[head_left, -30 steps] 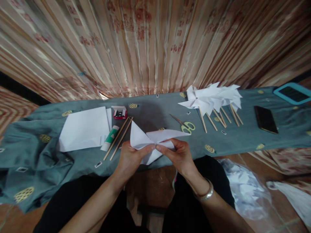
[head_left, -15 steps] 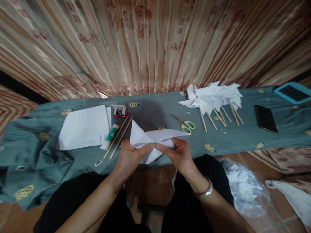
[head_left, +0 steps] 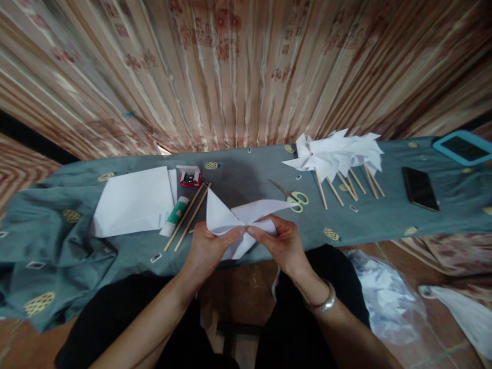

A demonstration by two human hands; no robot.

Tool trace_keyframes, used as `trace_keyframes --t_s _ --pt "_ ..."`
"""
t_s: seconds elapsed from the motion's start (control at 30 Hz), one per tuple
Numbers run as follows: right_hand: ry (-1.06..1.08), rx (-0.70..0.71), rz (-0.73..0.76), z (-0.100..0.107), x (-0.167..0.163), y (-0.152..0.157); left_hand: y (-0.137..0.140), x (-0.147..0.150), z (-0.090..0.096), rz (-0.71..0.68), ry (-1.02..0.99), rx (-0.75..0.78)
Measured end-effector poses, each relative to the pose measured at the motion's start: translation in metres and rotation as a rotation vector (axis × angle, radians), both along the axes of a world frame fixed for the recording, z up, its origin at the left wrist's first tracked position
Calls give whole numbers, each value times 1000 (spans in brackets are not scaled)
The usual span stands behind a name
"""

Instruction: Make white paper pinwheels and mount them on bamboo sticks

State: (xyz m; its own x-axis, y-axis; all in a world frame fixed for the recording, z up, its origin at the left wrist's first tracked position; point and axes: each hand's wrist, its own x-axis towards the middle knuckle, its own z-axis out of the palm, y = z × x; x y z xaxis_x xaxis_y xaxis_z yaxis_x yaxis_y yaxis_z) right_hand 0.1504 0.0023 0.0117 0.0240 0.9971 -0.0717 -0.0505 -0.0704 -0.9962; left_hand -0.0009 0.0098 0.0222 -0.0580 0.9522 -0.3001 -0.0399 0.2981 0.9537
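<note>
A white paper pinwheel [head_left: 221, 216] is held between both my hands above the table's front edge. My left hand [head_left: 211, 241] grips its left side, the thumb pressed near the centre. From the right, my right hand [head_left: 280, 238] pinches it, with its thumb tip almost meeting the left one at the middle. Fingers under the paper are partly hidden. Left of my hands lie wooden sticks [head_left: 192, 220] and a green and white glue stick [head_left: 177, 216]. Beyond them sits a small open red box [head_left: 189, 177] with dark metal pieces inside.
White paper sheets [head_left: 132, 202] lie at the left. Green-handled scissors [head_left: 296, 201] rest behind my right hand. Finished pinwheels on sticks [head_left: 338, 154], a black phone [head_left: 420, 188] and a blue-framed tablet [head_left: 463, 147] are to the right. A plastic bag [head_left: 388, 297] stands on the floor.
The pinwheel's right blade tip has drawn in slightly toward the left. Both hands stay nearly in place, still pinching the paper's centre.
</note>
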Motion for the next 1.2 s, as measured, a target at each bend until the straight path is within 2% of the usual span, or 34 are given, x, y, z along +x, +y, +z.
trace_keyframes --t_s 0.23,0.47,0.77,0.87,1.0,1.1,1.2 --pt "-94 62 47 -1 4 -4 0 -1 -1 -22 16 -12" --pt "-203 124 27 1 6 -9 -3 0 1 -5 -12 -10" --pt "-375 288 31 12 10 -15 -12 3 5 2 -56 68" --pt "-478 360 -8 12 15 -14 -17 5 6 -55 -107 110" --pt "-544 386 -152 9 27 -9 -16 -2 3 -125 -206 247" --pt "-524 365 -264 10 39 -6 -8 -17 -3 -89 -100 300" --pt "-523 344 -332 13 51 -4 3 -34 -10 -10 168 374"
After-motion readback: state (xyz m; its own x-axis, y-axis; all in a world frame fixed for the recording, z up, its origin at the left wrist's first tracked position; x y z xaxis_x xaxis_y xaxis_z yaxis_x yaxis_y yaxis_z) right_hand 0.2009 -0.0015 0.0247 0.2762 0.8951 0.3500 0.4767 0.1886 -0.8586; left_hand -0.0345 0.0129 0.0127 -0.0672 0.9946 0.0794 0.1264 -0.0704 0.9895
